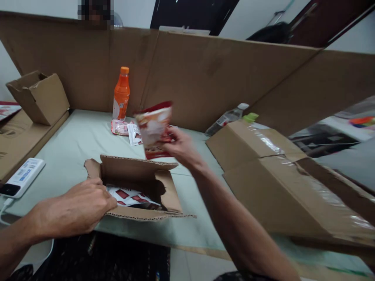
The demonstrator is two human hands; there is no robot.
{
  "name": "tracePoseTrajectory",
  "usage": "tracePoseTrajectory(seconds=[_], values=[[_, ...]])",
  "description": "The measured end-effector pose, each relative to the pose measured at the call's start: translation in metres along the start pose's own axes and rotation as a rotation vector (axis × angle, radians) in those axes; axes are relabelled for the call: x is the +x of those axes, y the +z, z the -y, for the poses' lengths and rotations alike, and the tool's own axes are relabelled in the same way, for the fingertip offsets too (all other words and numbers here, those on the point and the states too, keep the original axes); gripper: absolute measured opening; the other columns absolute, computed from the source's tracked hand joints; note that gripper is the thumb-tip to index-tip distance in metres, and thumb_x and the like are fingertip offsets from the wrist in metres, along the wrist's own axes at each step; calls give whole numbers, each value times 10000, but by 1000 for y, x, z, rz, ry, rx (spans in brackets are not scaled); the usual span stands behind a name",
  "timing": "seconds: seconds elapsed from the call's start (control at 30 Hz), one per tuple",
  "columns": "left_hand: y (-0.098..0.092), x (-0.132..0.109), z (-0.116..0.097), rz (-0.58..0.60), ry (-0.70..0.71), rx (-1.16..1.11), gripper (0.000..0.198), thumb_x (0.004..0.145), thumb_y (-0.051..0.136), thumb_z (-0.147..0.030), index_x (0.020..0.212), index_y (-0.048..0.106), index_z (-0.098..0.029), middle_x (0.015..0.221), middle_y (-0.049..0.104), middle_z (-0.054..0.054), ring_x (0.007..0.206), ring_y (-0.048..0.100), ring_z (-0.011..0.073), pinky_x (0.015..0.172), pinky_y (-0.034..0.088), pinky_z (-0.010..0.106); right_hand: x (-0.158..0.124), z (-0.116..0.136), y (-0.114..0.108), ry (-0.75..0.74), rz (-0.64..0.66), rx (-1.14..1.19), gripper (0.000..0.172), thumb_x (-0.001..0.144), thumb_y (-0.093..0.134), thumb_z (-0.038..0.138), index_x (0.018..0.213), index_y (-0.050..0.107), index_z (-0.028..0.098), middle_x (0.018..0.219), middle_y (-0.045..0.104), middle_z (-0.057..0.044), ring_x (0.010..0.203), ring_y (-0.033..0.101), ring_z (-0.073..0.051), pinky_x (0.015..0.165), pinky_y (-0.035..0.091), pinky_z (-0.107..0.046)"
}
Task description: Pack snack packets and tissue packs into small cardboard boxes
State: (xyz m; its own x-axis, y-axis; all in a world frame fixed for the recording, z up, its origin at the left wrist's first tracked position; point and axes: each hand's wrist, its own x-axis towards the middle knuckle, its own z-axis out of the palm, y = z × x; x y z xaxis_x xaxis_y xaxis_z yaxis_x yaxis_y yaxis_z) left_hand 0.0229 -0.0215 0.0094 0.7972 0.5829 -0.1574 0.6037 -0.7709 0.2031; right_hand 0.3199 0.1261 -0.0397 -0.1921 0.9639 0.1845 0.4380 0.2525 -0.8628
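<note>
Currently, right hand (181, 146): closed on a red-and-white packet (154, 128), pinched at its right side, held up just beyond the open box. Motion blur, print unreadable.
Left hand (79, 205): curled over the near-left corner of the box; fingertips hidden, can't tell if it grips the cardboard or just presses.
Open box (125, 169): small, mouth up, flaps splayed; white packet (131, 198) with dark red shapes lies inside.
Packet handling: looks soft, probably folds if squeezed; light, even pinch is best.
Bracing: box looks light, so a steady left hand should stop it sliding.
Flap edges: far flap sits just below the held packet; extra height would avoid a snag. Near flap is close to the table's (82, 136) near edge; don't drag the box nearer.
Far side: orange bottle (121, 93) upright by the cardboard wall (205, 70), pink packet (119, 127) and small white pouch (134, 135) near its base. Tight for swinging far-left.
Right side: big taped box (281, 195), clear bottle (228, 117) leaning at its far end. Best moving room: between the two boxes, forearm crossing it.
Left side: power bank (23, 177) with cable (4, 210); mind the left wrist.
</note>
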Motion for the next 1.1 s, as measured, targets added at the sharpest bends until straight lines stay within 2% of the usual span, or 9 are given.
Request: tracePoseTrajectory(seconds=[0.1, 0.2, 0.33, 0.5, 0.67, 0.77, 0.83, 0.97, 1.1], values=[[2, 1, 2, -15, 22, 30, 331, 704, 521, 73, 810, 643, -216, 772, 711, 8, 751, 642, 235, 789, 441, 361, -47, 30, -30, -362, -337, 168, 283, 754, 811, 299, 883, 563, 257, 795, 600, 43, 731, 573, -153, 684, 513, -305], [5, 2, 3, -36, 25, 74, 306, 740, 512, 60, 797, 643, -210, 736, 698, 20, 733, 637, 236, 758, 447, 357, -90, 62, -27, -613, -361, 58, 207, 825, 794, 222, 905, 613, 283, 767, 632, 43, 654, 566, -151, 591, 478, -280], [10, 2, 1, -100, 29, 47, 398, 775, 444, 68, 931, 681, -211, 850, 739, 31, 811, 664, 225, 813, 477, 344, -112, 83, 0, -712, 41, -389, 100, 954, 575, 161, 958, 629, 246, 923, 727, -30, 735, 631, -171, 595, 464, -280], [9, -1, -7, -55, 9, 96, 346, 741, 483, 72, 868, 647, -205, 826, 723, 34, 786, 648, 235, 794, 478, 355, -89, 84, 34, -429, 544, -1042, 147, 913, 578, 91, 983, 676, 176, 926, 748, -98, 787, 681, -214, 599, 387, -295], [1, 1, -9, -31, -14, 208, 322, 715, 490, 87, 764, 577, -219, 664, 642, 9, 704, 583, 233, 671, 425, 342, -64, 85, 68, -320, 818, -1144, 254, 1003, 493, 100, 1134, 708, 133, 1042, 784, -145, 891, 738, -242, 653, 441, -308], [6, 3, -3, -72, 20, 201, 278, 750, 512, 48, 765, 569, -223, 678, 640, 4, 711, 561, 228, 690, 432, 347, -60, 86, 65, -275, 904, -1062, 255, 1018, 527, 157, 1204, 700, 143, 1103, 788, -133, 949, 743, -244, 718, 488, -310], [12, 2, 0, -111, 30, 152, 244, 787, 532, 16, 785, 582, -223, 715, 653, 4, 732, 574, 226, 720, 456, 350, -61, 86, 50, -282, 855, -986, 258, 1003, 572, 191, 1229, 694, 161, 1139, 783, -120, 994, 736, -243, 778, 513, -315], [15, -12, 0, -314, 65, 76, 262, 897, 523, -55, 1057, 661, -210, 1042, 750, 61, 994, 672, 258, 911, 528, 416, -77, 85, 3, -413, 540, -856, 227, 999, 566, 203, 1164, 723, 194, 1138, 784, -106, 1025, 726, -245, 866, 542, -363], [18, -42, 0, -642, -58, 2, 426, 993, 567, -189, 1407, 546, -289, 1579, 509, 63, 1430, 509, 299, 1182, 450, 503, -109, 72, -33, -594, 188, -717, 218, 1041, 548, 299, 1146, 727, 233, 1120, 791, -94, 1034, 731, -260, 883, 570, -426]])
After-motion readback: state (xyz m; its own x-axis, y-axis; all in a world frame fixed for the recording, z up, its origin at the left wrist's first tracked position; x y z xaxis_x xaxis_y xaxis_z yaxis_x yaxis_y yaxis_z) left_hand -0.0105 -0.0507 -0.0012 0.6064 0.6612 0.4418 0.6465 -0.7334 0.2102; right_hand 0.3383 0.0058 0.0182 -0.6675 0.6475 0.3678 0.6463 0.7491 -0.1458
